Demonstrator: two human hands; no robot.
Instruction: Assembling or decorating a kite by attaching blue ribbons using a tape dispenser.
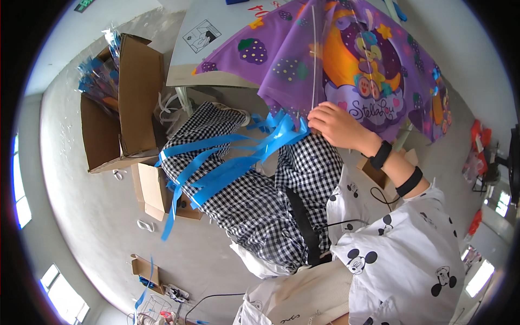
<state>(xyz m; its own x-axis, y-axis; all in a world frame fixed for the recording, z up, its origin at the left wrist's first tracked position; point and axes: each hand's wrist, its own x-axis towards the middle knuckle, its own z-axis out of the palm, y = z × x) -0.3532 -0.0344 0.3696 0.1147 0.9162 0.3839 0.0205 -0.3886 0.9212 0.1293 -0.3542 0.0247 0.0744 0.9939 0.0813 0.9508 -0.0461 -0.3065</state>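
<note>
A purple kite (290, 51) with printed berries, stars and a cartoon figure lies across the far table and hangs over its near edge. Thin white rods run along its fabric. My right hand (338, 127), wearing a black wrist device, comes in from the right with its fingers closed on the kite's lower edge, by the end of a rod. Exactly what is pinched between the fingertips is hidden. Just left of this hand, blue ribbon streamers (281, 135) bunch together at the kite's lower edge, then trail left across my checkered lap. My left hand is not in view.
The table (184, 67) stands ahead, with its near edge above my knees. An open cardboard box (143, 92) of plastic-wrapped goods is at the left. A smaller open box (154, 189) sits below it on the floor. Another small box (374, 170) is partly hidden behind my right arm.
</note>
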